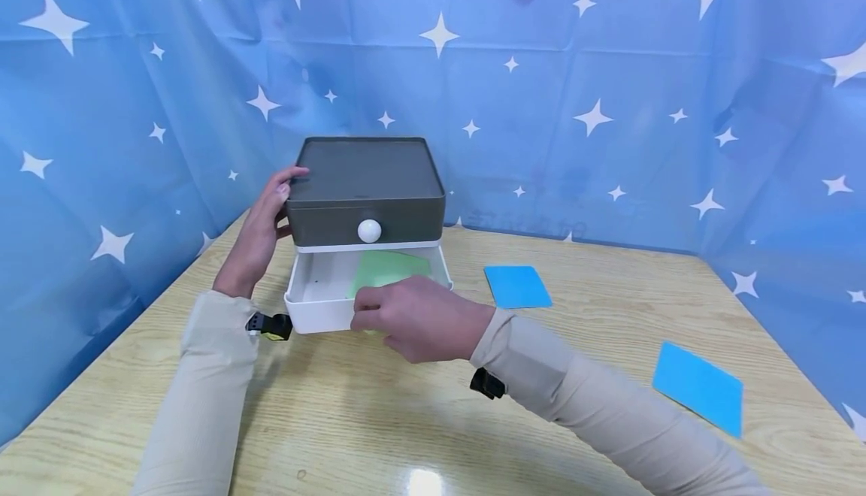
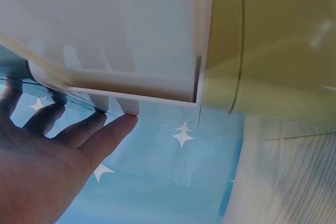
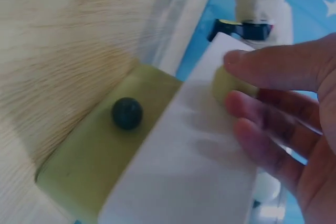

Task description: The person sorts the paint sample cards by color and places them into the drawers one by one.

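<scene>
A small drawer unit with a dark grey top (image 1: 368, 169) stands on the table, its upper drawer bearing a white knob (image 1: 369, 231). Beneath that, a white drawer (image 1: 318, 317) is pulled out, with a pale green sheet (image 1: 392, 264) lying inside. My right hand (image 1: 422, 319) pinches this drawer's yellow-green knob (image 3: 221, 85) between thumb and fingers. In the right wrist view an olive drawer (image 3: 86, 177) with a dark knob (image 3: 127, 113) sits beside the white one. My left hand (image 1: 259, 237) rests on the unit's left side, fingers extended against it.
Two blue cards, a nearer one (image 1: 700, 388) and a farther one (image 1: 517, 287), lie on the wooden table (image 1: 575, 406) to the right. A blue curtain with white stars (image 1: 541, 128) hangs behind the unit and along the sides.
</scene>
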The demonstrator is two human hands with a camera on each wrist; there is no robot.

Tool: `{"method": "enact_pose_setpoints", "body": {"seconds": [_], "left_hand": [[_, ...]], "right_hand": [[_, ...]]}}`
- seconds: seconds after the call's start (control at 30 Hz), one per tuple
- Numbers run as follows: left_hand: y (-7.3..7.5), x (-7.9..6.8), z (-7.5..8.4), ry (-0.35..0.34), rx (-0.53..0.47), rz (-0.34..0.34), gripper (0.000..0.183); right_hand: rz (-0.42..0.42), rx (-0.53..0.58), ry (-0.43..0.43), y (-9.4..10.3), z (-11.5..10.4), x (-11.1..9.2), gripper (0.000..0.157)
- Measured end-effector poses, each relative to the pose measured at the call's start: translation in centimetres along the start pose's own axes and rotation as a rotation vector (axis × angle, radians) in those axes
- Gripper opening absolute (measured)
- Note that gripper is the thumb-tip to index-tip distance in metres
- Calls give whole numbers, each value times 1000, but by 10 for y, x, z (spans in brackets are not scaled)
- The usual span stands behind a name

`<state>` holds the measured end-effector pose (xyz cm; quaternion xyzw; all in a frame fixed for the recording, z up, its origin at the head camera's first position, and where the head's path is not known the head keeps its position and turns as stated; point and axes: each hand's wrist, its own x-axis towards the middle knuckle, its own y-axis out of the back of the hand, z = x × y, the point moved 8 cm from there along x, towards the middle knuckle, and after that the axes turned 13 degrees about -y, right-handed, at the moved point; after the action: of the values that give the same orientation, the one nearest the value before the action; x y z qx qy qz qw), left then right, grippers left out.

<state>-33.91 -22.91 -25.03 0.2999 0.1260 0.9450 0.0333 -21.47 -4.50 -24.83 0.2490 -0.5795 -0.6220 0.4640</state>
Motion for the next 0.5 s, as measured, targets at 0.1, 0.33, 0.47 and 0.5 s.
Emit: {"method": "enact_pose_setpoints", "body": {"seconds": [0.1, 0.33, 0.47, 0.5], "left_hand": [[0, 0, 0, 2, 2, 0, 53], [1, 0, 1, 0, 5, -4, 53], [1, 0, 1, 1, -5, -5, 53], [1, 0, 0, 1, -8, -6, 53]], "right_hand": [[103, -102, 37, -2, -5, -3, 22], [252, -202, 82, -5, -8, -4, 15], [286, -207, 75, -5, -6, -3, 13], [290, -210, 71, -6, -5, -3, 12]]}}
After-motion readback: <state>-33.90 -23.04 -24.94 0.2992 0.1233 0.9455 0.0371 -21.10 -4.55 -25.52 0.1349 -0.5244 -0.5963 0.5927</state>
